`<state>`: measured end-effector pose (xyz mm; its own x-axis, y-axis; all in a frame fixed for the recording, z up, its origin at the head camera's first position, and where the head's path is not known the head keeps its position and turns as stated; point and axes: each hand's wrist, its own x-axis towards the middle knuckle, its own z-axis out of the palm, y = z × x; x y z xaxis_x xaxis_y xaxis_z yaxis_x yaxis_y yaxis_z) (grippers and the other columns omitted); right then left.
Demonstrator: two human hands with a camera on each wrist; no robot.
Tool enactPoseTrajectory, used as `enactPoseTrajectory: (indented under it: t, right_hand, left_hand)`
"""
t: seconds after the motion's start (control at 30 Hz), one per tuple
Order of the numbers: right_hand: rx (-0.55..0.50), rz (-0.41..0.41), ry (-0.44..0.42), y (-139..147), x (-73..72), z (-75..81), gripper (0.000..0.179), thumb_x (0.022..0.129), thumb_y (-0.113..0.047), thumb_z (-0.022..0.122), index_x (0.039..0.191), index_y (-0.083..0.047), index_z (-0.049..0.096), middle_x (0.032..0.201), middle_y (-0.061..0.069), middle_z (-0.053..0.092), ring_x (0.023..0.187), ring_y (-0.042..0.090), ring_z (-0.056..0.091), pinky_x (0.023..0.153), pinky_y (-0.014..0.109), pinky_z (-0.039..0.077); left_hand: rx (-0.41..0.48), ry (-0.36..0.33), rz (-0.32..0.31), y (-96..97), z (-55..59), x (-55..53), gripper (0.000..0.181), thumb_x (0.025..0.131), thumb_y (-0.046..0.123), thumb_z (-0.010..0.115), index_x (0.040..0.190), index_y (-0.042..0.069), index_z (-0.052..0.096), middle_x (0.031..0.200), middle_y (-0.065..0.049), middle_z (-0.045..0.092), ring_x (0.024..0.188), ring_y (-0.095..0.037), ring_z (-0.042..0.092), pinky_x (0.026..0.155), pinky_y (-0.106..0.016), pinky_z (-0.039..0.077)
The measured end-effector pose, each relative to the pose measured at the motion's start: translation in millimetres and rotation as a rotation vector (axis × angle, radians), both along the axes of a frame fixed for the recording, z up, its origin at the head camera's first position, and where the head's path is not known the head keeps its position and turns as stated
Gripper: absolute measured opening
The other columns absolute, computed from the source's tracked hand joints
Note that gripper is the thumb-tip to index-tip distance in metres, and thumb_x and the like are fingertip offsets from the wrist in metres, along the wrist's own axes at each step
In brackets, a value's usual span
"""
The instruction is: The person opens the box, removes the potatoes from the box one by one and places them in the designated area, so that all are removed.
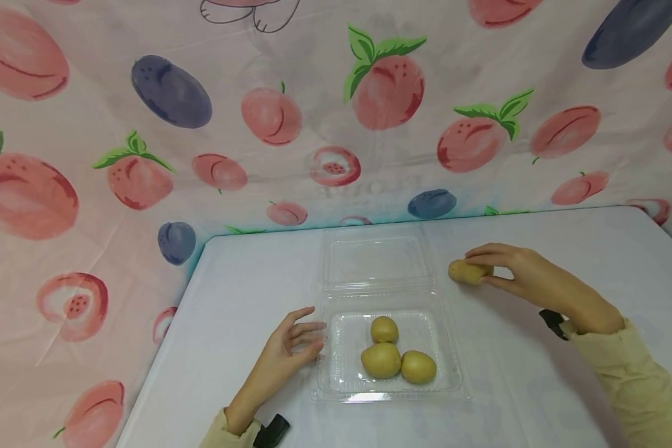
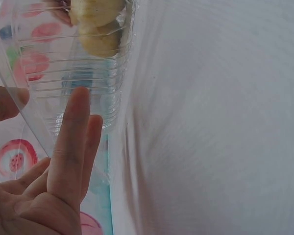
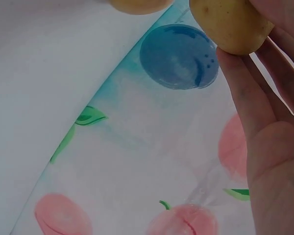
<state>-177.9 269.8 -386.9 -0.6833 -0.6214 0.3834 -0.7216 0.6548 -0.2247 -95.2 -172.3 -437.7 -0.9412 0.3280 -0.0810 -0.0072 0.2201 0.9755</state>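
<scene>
My right hand (image 1: 515, 274) holds a yellow potato (image 1: 463, 272) at the table's right side, thumb and fingers around it. In the right wrist view, fingertips press against that potato (image 3: 230, 24). Beside the left wall of a clear plastic clamshell box (image 1: 341, 389) is my left hand (image 1: 291, 342), its fingers fairly straight and the thumb apart. In the left wrist view the fingers lie along the ribbed box wall (image 2: 44, 93); firm contact is hard to tell. Inside the box sit three potatoes: a small one (image 1: 384, 330), a larger one (image 1: 381, 361) and another (image 1: 419, 367).
The box's lid (image 1: 378, 258) lies folded back toward the wall. A white cloth covers the table (image 1: 229, 298). Behind it hangs a fruit-patterned cloth (image 1: 291, 56). At the right wrist view's top edge another yellow rounded thing (image 3: 139, 5) is partly cut off.
</scene>
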Motion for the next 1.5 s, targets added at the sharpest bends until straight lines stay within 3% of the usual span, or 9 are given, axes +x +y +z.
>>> enactPoseTrajectory:
  t: [0.13,0.27,0.43,1.5]
  right_hand:
    - [0.0,-0.022,-0.011,5.1,-2.4,-2.8,0.047,0.07,0.0,0.087,0.114,-0.009,0.073,0.116,0.002,0.069,0.105,0.023,0.067,0.089,0.01,0.049]
    - [-0.01,-0.037,-0.014,9.2,-4.4,-4.3,0.047,0.07,0.0,0.087,0.114,-0.009,0.073,0.116,0.003,0.069,0.105,0.023,0.066,0.091,0.006,0.045]
    - [-0.043,-0.036,0.002,13.3,-7.2,-6.5,0.049,0.067,0.002,0.088,0.112,-0.008,0.073,0.115,0.004,0.07,0.1,0.024,0.066,0.094,-0.005,0.029]
    - [-0.04,-0.13,-0.053,38.8,-19.6,-27.9,0.041,0.071,-0.001,0.085,0.111,-0.002,0.073,0.113,0.01,0.071,0.101,0.028,0.066,0.089,-0.005,0.029]
  left_hand:
    - [-0.001,0.001,0.001,-0.1,-0.2,-0.1,0.065,0.094,0.008,0.068,0.149,0.005,0.034,0.136,-0.026,0.056,0.118,-0.04,0.06,0.083,-0.027,0.059]
    - [-0.003,0.004,0.001,-0.3,-0.4,-0.2,0.065,0.094,0.011,0.069,0.149,0.006,0.035,0.136,-0.026,0.057,0.119,-0.04,0.06,0.083,-0.027,0.059]
    - [-0.005,0.009,-0.001,-0.2,-0.7,-0.4,0.064,0.094,0.01,0.069,0.149,0.006,0.035,0.135,-0.025,0.057,0.119,-0.04,0.06,0.084,-0.027,0.059]
    - [-0.018,0.014,0.006,0.0,0.3,0.2,0.065,0.094,0.007,0.068,0.149,0.006,0.035,0.135,-0.024,0.058,0.119,-0.039,0.06,0.085,-0.026,0.058]
